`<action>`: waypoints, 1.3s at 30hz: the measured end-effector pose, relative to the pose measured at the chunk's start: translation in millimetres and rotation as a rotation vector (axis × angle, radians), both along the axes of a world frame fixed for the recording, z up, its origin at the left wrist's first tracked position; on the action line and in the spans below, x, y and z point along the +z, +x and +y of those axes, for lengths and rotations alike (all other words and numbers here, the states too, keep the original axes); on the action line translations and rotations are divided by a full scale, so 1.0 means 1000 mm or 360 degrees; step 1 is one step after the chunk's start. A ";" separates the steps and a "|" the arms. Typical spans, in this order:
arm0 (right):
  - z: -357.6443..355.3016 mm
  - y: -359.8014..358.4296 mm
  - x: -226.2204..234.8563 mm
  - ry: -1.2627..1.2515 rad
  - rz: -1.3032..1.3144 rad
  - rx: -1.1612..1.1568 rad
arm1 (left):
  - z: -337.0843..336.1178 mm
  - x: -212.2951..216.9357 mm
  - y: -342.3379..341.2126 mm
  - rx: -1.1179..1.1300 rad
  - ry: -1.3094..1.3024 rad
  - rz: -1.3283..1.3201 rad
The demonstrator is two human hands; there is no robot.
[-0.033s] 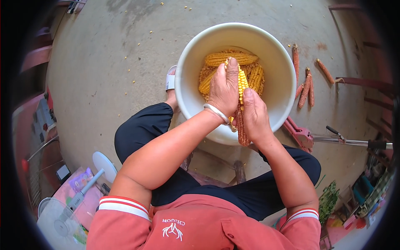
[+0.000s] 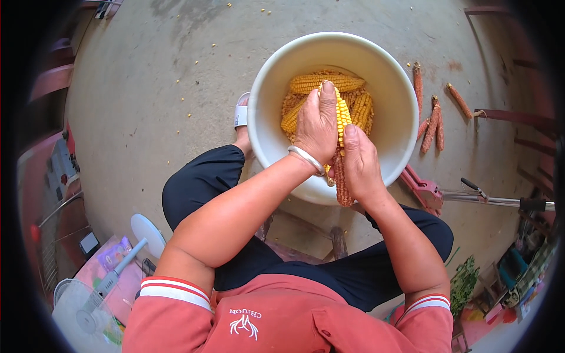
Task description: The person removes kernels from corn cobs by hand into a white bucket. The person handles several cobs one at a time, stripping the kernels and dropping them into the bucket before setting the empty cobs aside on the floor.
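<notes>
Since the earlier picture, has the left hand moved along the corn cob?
No. The left hand sits at the same spot against the bucket rim.

Bare concrete floor [image 2: 153, 88] carries a white basin [image 2: 391, 88] and stripped cobs [image 2: 432, 126].

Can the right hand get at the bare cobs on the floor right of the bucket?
Probably not as things stand: the right hand grips the half-shelled yellow corn cob over the white plastic bucket, whose rim stands between it and the bare reddish cobs.

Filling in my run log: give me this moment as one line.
left hand: grips corn cob top | right hand: holds its stripped lower end | cob: over white basin of corn | bare cobs: floor, right
</notes>
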State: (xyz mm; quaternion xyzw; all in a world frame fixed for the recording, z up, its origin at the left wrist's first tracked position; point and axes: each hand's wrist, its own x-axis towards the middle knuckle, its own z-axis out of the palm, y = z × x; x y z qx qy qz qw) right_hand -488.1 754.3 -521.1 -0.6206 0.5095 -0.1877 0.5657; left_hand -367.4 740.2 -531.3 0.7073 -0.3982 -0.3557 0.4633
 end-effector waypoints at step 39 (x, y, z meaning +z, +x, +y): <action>0.001 -0.003 0.018 -0.0329 0.0287 0.0164 | -0.002 0.002 0.008 -0.0017 -0.0024 0.0452</action>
